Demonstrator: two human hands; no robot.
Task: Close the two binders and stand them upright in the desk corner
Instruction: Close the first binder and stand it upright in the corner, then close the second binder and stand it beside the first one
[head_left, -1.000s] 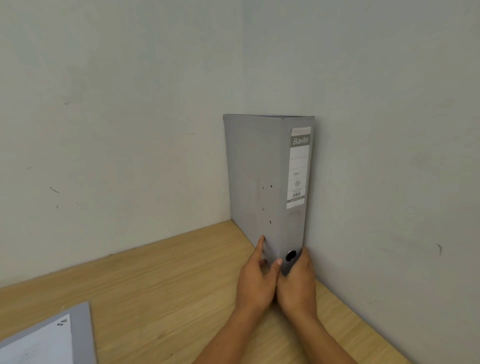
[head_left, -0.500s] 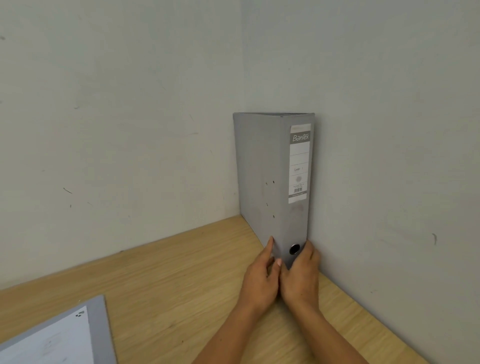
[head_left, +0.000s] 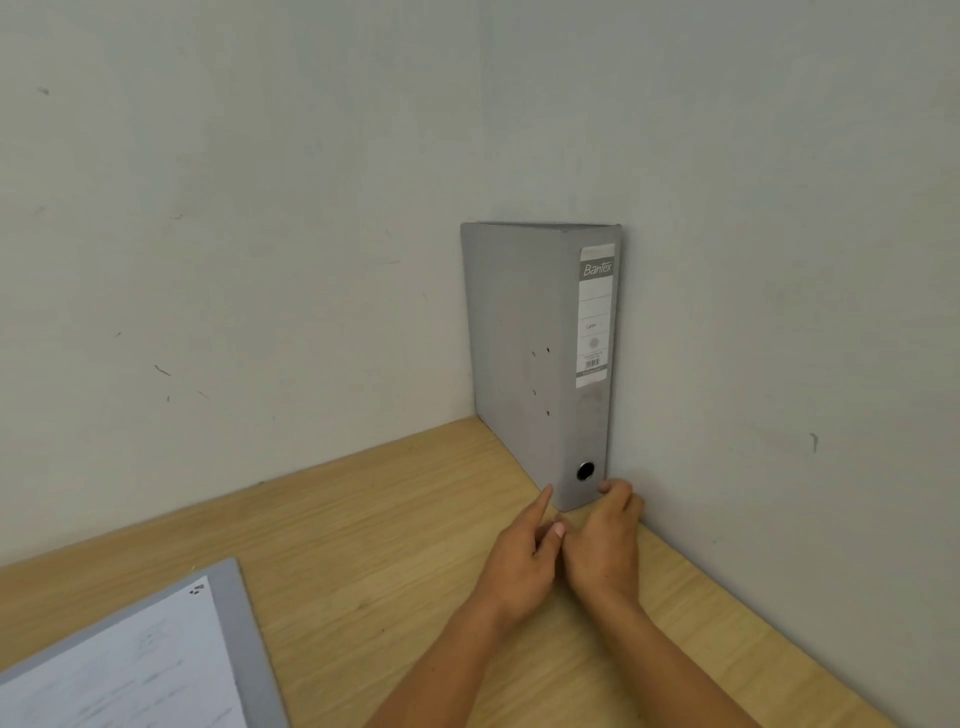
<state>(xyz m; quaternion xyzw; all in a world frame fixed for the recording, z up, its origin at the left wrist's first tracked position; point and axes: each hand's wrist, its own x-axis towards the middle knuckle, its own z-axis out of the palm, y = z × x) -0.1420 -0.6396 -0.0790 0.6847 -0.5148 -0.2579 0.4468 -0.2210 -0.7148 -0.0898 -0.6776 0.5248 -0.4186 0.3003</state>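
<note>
A closed grey binder (head_left: 524, 332) stands upright in the desk corner, its labelled spine facing me and its right side against the right wall. My left hand (head_left: 524, 558) is just below its base, index finger stretched toward the lower left edge and holding nothing. My right hand (head_left: 605, 545) is beside it, its curled fingertips touching the bottom right of the spine without gripping. A second grey binder (head_left: 244, 623) lies flat and open at the lower left, with white paper (head_left: 130, 670) in it.
The wooden desk (head_left: 363, 530) meets two pale walls (head_left: 234, 260) at the back and on the right. Bare wood lies between the open binder and my arms.
Both hands have slid back from the upright binder's base and loosened their hold. The view has shifted, and more of the open binder shows.
</note>
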